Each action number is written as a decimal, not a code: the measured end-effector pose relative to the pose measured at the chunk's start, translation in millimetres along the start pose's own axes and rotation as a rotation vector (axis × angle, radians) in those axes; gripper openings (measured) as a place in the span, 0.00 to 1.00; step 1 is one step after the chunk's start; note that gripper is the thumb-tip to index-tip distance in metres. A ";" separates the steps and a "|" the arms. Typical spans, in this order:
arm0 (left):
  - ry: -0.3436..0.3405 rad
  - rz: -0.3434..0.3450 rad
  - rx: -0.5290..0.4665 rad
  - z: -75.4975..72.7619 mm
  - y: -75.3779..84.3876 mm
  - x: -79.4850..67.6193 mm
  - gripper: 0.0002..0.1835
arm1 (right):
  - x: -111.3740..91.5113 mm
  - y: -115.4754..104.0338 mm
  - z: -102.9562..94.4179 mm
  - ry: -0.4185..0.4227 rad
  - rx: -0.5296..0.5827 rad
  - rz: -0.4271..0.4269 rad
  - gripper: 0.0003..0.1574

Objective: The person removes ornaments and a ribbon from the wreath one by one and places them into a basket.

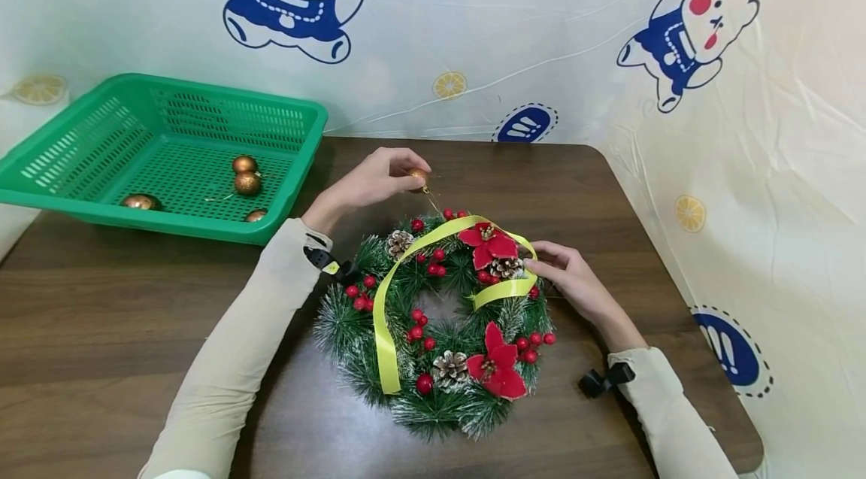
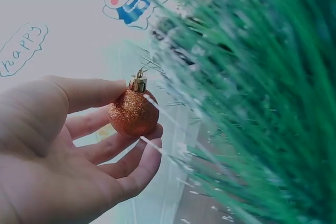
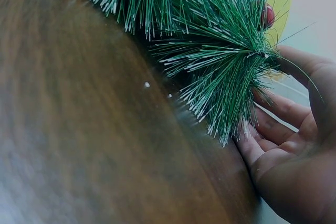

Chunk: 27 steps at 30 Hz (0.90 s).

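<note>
My left hand (image 1: 368, 182) pinches a small copper glitter bauble (image 2: 134, 113) between thumb and fingers. The bauble has a gold cap and a thin string, and is held just beyond the far edge of a green Christmas wreath (image 1: 433, 413). At the wreath's right side, my right hand (image 1: 580, 285) grips a frosted pine sprig (image 3: 226, 59), thumb above and fingers below. Red poinsettias (image 1: 497, 365), berries and pinecones (image 1: 450, 366) decorate the wreath. A yellow ribbon (image 1: 384, 321) loops loosely across its top and left side.
A green plastic basket (image 1: 298, 182) stands at the back left with several copper baubles (image 1: 247, 183) inside. The wreath lies on a brown wooden table (image 1: 122, 321). A white printed sheet (image 1: 568, 35) hangs behind and to the right.
</note>
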<state>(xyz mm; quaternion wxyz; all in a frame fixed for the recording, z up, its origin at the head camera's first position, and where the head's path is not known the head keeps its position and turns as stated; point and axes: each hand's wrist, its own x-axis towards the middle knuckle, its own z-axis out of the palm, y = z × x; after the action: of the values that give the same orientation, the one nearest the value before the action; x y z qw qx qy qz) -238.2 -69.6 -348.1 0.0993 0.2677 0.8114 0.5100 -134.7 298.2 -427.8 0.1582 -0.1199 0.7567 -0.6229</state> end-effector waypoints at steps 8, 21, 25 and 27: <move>0.019 0.008 0.000 -4.9 8.5 -2.4 0.12 | 0.5 0.8 -0.6 0.001 -0.006 0.001 0.23; 0.029 0.012 -0.036 -12.0 19.1 -7.5 0.13 | 0.1 0.7 -0.2 0.001 -0.010 0.004 0.23; 0.038 -0.004 -0.049 -14.6 24.8 -10.8 0.13 | 0.5 1.2 -0.1 0.002 -0.006 0.004 0.23; 0.044 -0.003 -0.051 -15.6 28.1 -12.1 0.13 | 0.6 1.8 -0.5 0.003 -0.004 0.005 0.23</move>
<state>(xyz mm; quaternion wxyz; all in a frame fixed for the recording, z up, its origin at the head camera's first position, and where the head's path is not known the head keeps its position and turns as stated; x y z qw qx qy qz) -225.5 -78.7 -317.5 0.0887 0.2525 0.8005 0.5363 -135.4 298.7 -429.5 0.1584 -0.1174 0.7586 -0.6210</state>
